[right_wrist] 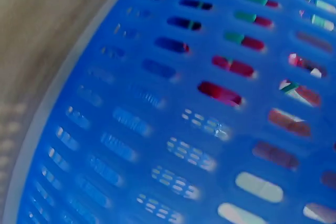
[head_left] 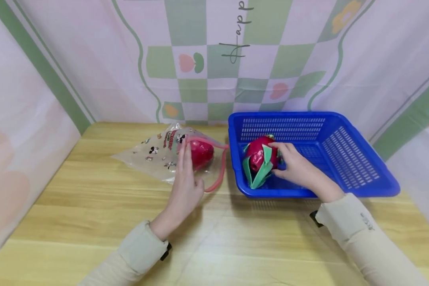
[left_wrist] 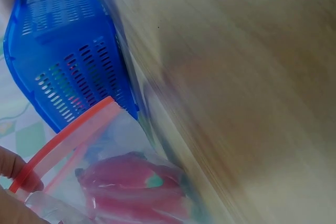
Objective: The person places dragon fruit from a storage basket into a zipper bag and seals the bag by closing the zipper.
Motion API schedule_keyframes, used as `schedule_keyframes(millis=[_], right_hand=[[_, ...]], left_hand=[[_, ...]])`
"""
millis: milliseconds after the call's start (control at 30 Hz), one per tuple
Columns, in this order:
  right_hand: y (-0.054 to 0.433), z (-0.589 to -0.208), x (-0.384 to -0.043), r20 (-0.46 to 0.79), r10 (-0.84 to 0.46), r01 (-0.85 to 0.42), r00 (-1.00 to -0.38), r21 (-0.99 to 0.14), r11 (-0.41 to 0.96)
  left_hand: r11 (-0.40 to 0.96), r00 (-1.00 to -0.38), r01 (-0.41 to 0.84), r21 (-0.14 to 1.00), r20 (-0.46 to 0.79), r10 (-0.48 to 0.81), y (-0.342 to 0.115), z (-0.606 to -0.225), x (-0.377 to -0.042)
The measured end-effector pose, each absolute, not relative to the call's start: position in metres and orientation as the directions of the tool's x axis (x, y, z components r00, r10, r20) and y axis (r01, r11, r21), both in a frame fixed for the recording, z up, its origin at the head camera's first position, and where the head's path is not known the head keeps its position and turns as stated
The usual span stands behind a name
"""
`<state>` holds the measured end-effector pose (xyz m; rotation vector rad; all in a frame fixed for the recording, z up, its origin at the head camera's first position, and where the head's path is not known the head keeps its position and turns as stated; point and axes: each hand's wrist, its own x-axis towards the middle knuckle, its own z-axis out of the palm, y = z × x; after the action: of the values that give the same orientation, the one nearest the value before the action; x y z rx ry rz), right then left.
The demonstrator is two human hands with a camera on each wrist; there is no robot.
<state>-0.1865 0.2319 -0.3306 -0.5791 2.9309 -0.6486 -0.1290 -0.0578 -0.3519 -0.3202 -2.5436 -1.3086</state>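
Observation:
My right hand (head_left: 298,169) grips a shiny red toy dragon fruit (head_left: 255,157) with green felt-like leaves, in the left part of the blue basket (head_left: 307,193). Through the basket's slots, the right wrist view shows bits of its red and green; the hand itself is hidden there. On the left, my left hand (head_left: 186,186) holds the red-rimmed mouth of a clear zip bag (head_left: 137,159) printed with cartoon figures. A fingertip (left_wrist: 32,182) shows at the rim in the left wrist view. Inside the bag lies a red fruit (head_left: 201,154) with small green patches (left_wrist: 154,181).
The wooden table (head_left: 75,214) runs under both bag and basket. Behind it hangs a patterned curtain (head_left: 221,91) with green and white checks. The basket's left wall stands close beside the bag's mouth.

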Motion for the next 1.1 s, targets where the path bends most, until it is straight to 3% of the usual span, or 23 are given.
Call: schedule_keyframes(millis=[267, 467, 767, 1100], right_hand=[[0.2357, -0.3247, -0.1857, -0.003, -0.348, -0.315, -0.937, -0.416, 0.853], [0.2363, -0.3233, -0.1882, -0.032, -0.393, -0.346, -0.919, -0.414, 0.842], [0.2357, -0.3215, -0.1891, -0.070, -0.348, -0.313, -0.935, -0.301, 0.901], [0.2405, -0.3282, -0.1885, 0.018, -0.350, -0.333, -0.937, -0.357, 0.873]], left_hand=[[0.555, -0.938, 0.323, 0.766, 0.335, 0.084, -0.0577, -0.3517, -0.1289], [0.555, -0.944, 0.310, 0.772, 0.321, 0.080, -0.0582, -0.3506, -0.1273], [0.544, -0.944, 0.310, 0.780, 0.319, 0.081, -0.0587, -0.3511, -0.1261], [0.557, -0.941, 0.315, 0.768, 0.328, 0.079, -0.0588, -0.3551, -0.1271]])
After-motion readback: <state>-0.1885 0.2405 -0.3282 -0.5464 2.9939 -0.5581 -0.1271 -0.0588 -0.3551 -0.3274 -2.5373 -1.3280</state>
